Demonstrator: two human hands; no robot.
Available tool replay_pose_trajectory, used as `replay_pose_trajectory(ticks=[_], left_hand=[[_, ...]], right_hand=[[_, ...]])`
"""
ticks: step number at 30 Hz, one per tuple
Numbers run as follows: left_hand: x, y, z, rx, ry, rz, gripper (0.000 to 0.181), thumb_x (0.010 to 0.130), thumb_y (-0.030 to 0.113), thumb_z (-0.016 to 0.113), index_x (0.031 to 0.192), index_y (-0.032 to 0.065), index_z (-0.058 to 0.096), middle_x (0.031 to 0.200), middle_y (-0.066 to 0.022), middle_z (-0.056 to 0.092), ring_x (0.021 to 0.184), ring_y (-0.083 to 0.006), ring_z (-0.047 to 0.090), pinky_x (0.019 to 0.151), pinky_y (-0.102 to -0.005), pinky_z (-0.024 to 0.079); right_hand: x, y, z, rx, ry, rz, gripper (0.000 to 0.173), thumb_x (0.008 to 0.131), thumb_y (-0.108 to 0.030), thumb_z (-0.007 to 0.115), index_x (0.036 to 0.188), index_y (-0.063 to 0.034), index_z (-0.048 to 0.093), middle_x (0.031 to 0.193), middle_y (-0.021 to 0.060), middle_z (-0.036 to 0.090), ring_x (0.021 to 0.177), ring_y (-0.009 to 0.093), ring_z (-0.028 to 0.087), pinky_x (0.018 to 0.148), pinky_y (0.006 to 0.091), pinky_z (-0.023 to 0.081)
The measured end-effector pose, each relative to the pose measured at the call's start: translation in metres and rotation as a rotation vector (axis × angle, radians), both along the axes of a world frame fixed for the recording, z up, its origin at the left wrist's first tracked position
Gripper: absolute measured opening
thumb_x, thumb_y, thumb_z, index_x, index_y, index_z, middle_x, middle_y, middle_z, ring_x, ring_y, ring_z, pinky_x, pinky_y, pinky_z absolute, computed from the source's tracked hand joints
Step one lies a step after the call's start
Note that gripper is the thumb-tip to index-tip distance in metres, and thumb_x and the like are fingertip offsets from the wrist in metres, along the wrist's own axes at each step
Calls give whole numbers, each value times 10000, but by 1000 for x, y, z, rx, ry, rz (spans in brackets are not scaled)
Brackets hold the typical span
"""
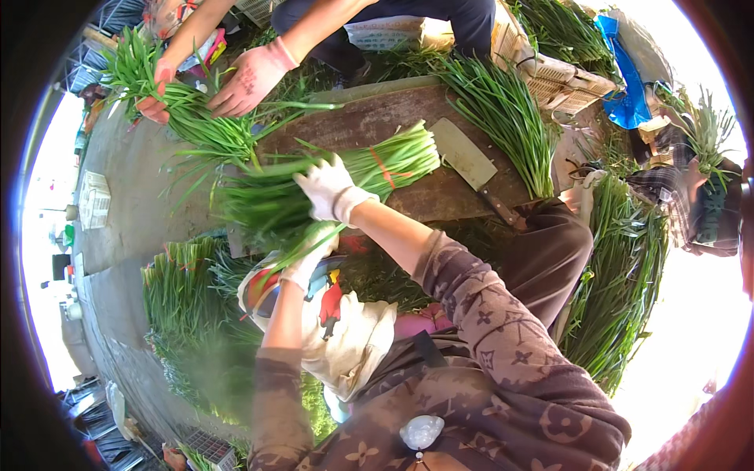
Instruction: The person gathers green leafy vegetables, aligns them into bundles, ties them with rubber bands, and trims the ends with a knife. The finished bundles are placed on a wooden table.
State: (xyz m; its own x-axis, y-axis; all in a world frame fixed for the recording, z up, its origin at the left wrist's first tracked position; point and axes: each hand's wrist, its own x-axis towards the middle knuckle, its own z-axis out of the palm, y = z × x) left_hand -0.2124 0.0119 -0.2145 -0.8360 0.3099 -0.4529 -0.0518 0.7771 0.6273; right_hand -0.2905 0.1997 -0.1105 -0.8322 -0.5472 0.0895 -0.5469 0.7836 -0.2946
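Observation:
My right hand, in a white glove, grips a thick bundle of garlic chives from above. A red band goes round the bundle near its pale, evenly cut end. Below it, my left hand, also gloved, is against the leafy side; its fingers are partly hidden, and a few loose blades cross it. The bundle lies over a worn wooden board, its leaf tips blurred. A cleaver with a wooden handle rests on the board just beyond the cut end. Loose chives lie on the board's right side.
Opposite, a co-worker's pink-gloved hand and other hand handle more chives. Banded bundles stand at lower left. Long chives are piled at right, beyond my knee. A plastic crate stands at upper right, near another person.

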Motion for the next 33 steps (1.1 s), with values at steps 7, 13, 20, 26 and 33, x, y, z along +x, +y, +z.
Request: replay_pose_trajectory(ticks=[7, 13, 20, 26, 33], left_hand=[[9, 65, 232, 552, -637, -251, 291, 930, 88, 699, 1191, -42, 699, 1022, -134, 763, 941, -205, 720, 870, -287, 554], [-77, 129, 134, -315, 593, -241, 1241, 638, 432, 942, 1589, 34, 251, 1606, -261, 326, 1467, -401, 360, 1207, -515, 306], [-141, 114, 74, -198, 492, -377, 1301, 520, 444, 961, 1578, 62, 306, 1538, -224, 433, 1432, -370, 422, 1192, -476, 347], [-159, 109, 78, -153, 432, -417, 1283, 499, 436, 972, 1548, 27, 358, 1441, -232, 529, 1371, -378, 494, 1191, -467, 357], [-147, 85, 59, 62, 431, -331, 908, 855, 611, 713, 1516, 50, 441, 1506, -236, 455, 1431, -390, 410, 1206, -455, 321]], right_hand=[[-22, 100, 51, -865, 205, -319, 181, 970, -129, 656, 1126, -64, 722, 1073, 144, 739, 976, 295, 718, 845, 371, 571], [-30, 123, -19, -199, 194, -234, 370, 935, -226, 639, 1282, -98, 648, 1245, 122, 676, 1234, 315, 598, 1142, 504, 374], [-49, 121, -63, -189, 222, -399, 424, 955, -424, 604, 1236, -116, 681, 1197, 121, 694, 1202, 314, 604, 1145, 509, 353], [-53, 115, -76, -274, 358, -380, 338, 911, -350, 653, 1158, -123, 684, 1087, 93, 694, 1062, 296, 635, 1074, 512, 394], [33, 117, -52, -610, 467, -480, 357, 959, -153, 623, 1309, -85, 631, 1253, 112, 635, 1185, 307, 595, 1072, 527, 428]])
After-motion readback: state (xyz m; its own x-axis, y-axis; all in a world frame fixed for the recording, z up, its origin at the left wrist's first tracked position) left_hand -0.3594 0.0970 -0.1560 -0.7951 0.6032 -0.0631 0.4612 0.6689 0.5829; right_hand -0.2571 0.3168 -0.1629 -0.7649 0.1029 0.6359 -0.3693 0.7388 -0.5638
